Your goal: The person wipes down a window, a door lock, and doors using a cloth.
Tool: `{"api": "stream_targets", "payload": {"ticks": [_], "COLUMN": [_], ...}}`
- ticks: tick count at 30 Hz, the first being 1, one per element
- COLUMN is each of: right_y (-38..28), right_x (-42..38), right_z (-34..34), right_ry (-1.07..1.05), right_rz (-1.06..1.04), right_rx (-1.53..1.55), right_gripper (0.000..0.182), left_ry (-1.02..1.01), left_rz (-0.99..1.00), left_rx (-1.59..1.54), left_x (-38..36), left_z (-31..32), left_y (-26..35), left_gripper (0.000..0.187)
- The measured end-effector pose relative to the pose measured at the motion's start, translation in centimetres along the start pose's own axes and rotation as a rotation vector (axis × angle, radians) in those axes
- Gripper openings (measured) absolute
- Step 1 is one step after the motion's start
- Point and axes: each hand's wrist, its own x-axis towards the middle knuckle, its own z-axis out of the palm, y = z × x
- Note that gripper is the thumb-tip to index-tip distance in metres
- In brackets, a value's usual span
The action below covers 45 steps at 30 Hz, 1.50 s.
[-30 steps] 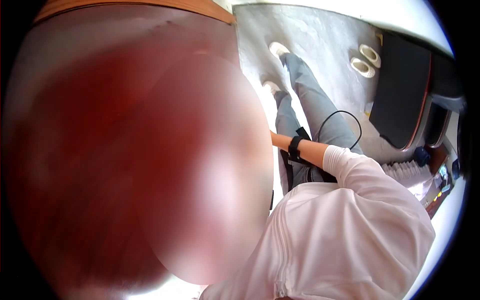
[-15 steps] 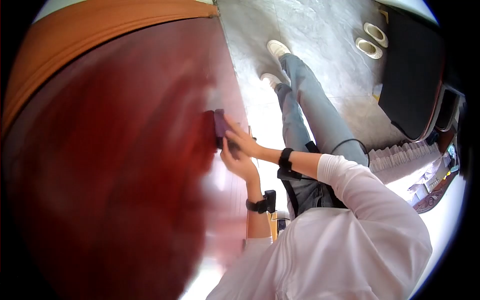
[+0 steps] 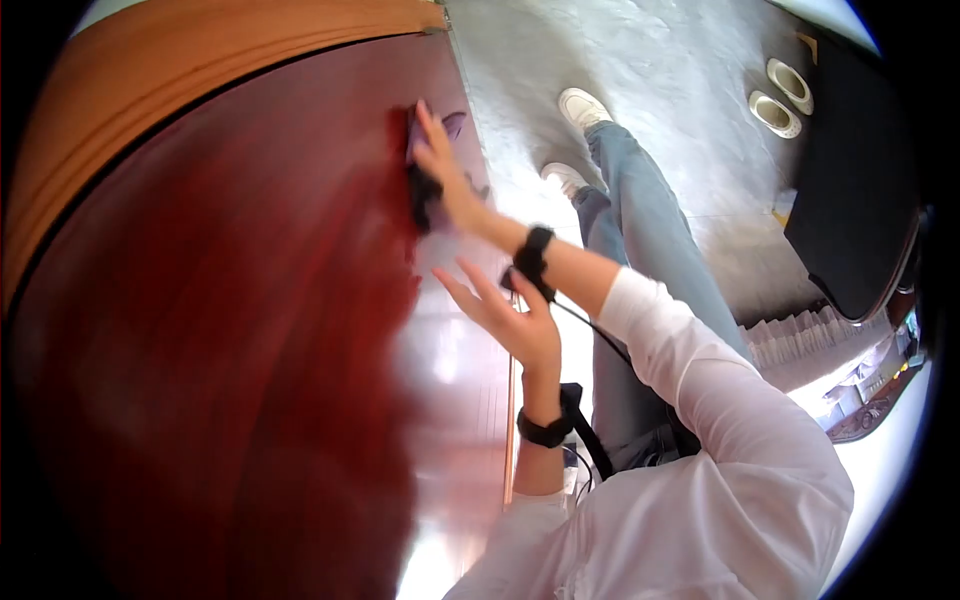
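My right hand (image 3: pixel 446 180) reaches far over the glossy dark red tabletop (image 3: pixel 250 290), near its right edge. Its fingers are stretched along a purple cloth (image 3: pixel 430 140), pressing it to the surface. A dark patch (image 3: pixel 422 195) shows beside the palm, blurred by motion. My left hand (image 3: pixel 515 320) is raised over the table's near edge, fingers spread and nothing in them. It is apart from the cloth and nearest to my right wrist. Black straps with small boxes circle both wrists.
An orange-brown wooden panel (image 3: pixel 220 60) borders the table's far side. My legs (image 3: pixel 650 220) stand on the grey tiled floor (image 3: pixel 640 60). A pair of pale shoes (image 3: pixel 775 115) and a black panel-like piece of furniture (image 3: pixel 850 170) are on the right.
My right hand and the purple cloth have moved up the picture along the table. My left hand, earlier against the cloth, has come away and opened.
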Motion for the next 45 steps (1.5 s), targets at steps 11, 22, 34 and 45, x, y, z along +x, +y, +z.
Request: {"api": "stream_targets", "payload": {"ticks": [11, 22, 34, 45], "right_y": [3.2, -2.7, 10.6, -13.4], "right_x": [-2.1, -17.0, -8.1, -25.0], "right_z": [-0.5, 1.4, -0.6, 7.2], "right_ry": [0.046, -0.153, 0.257, -0.173], "right_rz": [0.071, 0.087, 0.396, 0.316], "right_rx": [0.052, -0.155, 0.376, -0.081], "right_gripper": [0.063, 0.065, 0.062, 0.077], "left_ry": [-0.018, -0.133, -0.343, -0.523], "left_rz": [-0.672, -1.107, -0.945, -1.209], "left_rx": [-0.701, -1.096, -0.894, -0.931], "left_x": [-8.1, -14.9, -16.8, -23.6], "left_z": [2.9, 1.6, 2.9, -0.2], "left_y": [-6.6, -10.8, -11.2, -15.5], "left_gripper": [0.041, 0.046, 0.042, 0.067]}}
